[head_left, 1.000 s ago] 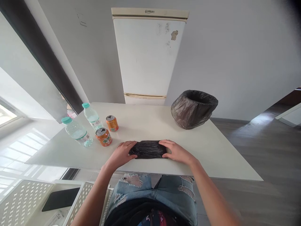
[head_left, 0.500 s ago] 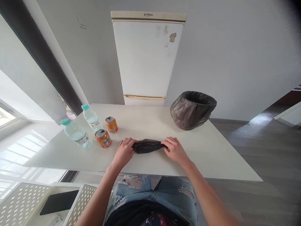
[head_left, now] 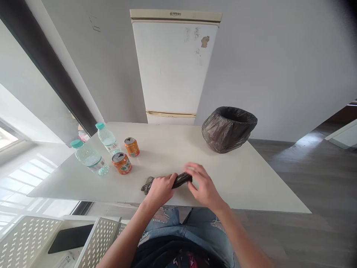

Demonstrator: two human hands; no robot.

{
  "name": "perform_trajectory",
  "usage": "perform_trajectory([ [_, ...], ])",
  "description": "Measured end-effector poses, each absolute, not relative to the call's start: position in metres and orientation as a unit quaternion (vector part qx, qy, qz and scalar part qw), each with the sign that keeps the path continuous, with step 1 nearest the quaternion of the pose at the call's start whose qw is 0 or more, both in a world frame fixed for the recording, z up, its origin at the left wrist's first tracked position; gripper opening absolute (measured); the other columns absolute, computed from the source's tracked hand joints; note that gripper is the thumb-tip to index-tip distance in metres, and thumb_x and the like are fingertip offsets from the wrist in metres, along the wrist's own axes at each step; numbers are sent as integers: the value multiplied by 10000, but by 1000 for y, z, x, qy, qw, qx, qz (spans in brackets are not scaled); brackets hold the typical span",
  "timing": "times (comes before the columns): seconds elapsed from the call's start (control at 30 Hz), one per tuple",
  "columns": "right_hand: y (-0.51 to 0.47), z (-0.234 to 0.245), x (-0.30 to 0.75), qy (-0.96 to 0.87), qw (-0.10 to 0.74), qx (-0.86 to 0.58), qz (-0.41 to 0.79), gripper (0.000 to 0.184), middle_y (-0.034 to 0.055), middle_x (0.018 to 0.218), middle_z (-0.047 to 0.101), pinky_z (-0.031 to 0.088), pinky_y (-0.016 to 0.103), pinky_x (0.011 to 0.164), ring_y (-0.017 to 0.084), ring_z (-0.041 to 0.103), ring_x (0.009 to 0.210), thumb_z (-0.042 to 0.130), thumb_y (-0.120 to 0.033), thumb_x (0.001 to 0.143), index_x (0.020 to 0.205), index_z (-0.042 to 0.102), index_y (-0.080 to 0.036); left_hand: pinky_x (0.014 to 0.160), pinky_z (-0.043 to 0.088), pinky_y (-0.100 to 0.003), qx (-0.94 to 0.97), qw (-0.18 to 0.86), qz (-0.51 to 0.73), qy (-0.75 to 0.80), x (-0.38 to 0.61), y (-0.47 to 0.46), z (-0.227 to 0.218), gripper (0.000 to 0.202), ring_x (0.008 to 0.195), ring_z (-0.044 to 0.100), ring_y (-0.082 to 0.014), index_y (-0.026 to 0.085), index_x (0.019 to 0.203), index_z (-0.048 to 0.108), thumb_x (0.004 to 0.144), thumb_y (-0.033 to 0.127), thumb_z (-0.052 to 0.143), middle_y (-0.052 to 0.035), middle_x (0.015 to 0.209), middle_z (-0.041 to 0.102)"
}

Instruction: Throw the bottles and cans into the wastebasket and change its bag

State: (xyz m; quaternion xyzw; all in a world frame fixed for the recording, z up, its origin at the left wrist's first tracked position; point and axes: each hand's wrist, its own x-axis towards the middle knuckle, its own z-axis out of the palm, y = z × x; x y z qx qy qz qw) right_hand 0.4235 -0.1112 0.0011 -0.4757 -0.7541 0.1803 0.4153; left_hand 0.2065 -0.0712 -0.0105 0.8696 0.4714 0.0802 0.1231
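Now the left hand [head_left: 160,190] grips the bunched bag [head_left: 180,180] mid-length; right hand [head_left: 204,186] has opened around its end

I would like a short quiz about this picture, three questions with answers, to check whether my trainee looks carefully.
1. Multiple choice: which hand is closed around the middle of the twisted black plastic bag? A) right; B) left; C) neither.
2. True or false: the round container covered in dark plastic stands toward the right side of the flat white table.
3. Count: how many orange metal drink cans are on the table, and how do they stand?

Key: 1. B, the left hand. 2. True. 3. Two, both upright.
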Motion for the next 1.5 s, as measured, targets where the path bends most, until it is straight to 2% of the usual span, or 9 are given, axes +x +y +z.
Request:
perform_trajectory([
  [0.1,-117,0,418,-581,517,-467,422,655,109,1649,438,454,531,1175,312,414,1529,628,-463,983,1592,433,-322,710,500,-300,828,137,91,536,213,-74,-7,244,887,768,-269,257,1194,575,955,215,552,-62,1003,779],
  [0.23,-122,-13,381,-417,540,-376,627,732,138,1492,618,481,539,1155,349,534,1439,784,-663,830,1415,636,-250,689,492,-301,810,155,94,557,229,-85,-5,318,850,769,-273,218,1266,542,949,190,541,-77,935,777],
  [0.5,-105,-23,356,-210,665,-385,605,373,122,1193,766,498,511,1152,319,668,1252,833,-466,828,1058,782,-177,693,522,-294,823,150,31,546,232,-90,-8,394,874,780,-261,156,1362,461,970,135,489,-130,1003,771],
  [0.83,-87,-45,388,-124,704,-381,587,100,52,952,682,600,515,1021,215,692,847,674,-314,910,933,618,-233,671,516,-285,858,127,8,497,218,-91,-34,150,842,764,-242,212,1142,513,1070,224,383,-95,977,749],
  [1.0,-80,-36,398,-155,729,-405,530,149,11,852,614,612,442,929,188,643,772,675,-339,899,964,577,-247,743,529,-295,877,114,17,467,209,-80,-37,251,948,716,-230,217,1096,521,977,34,397,-97,1051,712],
  [1.13,-83,-35,380,-215,703,-473,485,334,61,1101,719,566,430,997,249,700,1036,772,-361,836,1106,633,-224,780,537,-311,883,74,51,461,212,-75,-41,244,1040,659,-242,219,1093,532,971,37,423,-99,1102,674],
  [1.27,-88,-45,371,-435,637,-547,324,305,103,1247,731,519,467,1089,274,686,1166,590,-249,939,1227,677,-206,841,539,-337,883,63,63,461,212,-73,-45,242,1051,645,-249,213,1107,557,960,55,449,-92,1105,668],
  [1.4,-92,-51,379,-686,455,-552,132,667,94,1425,655,449,471,1188,263,592,1336,383,6,880,1455,607,-246,931,534,-395,883,82,92,453,205,-70,-50,246,1071,654,-266,191,1107,602,972,78,431,-126,1167,680],
  [1.5,-92,-55,382,-759,314,-566,62,687,113,1396,661,473,498,1161,292,591,1305,379,40,891,1481,594,-239,974,529,-429,871,123,147,452,200,-69,-54,285,1094,660,-278,173,1166,597,969,83,411,-148,1183,689],
])
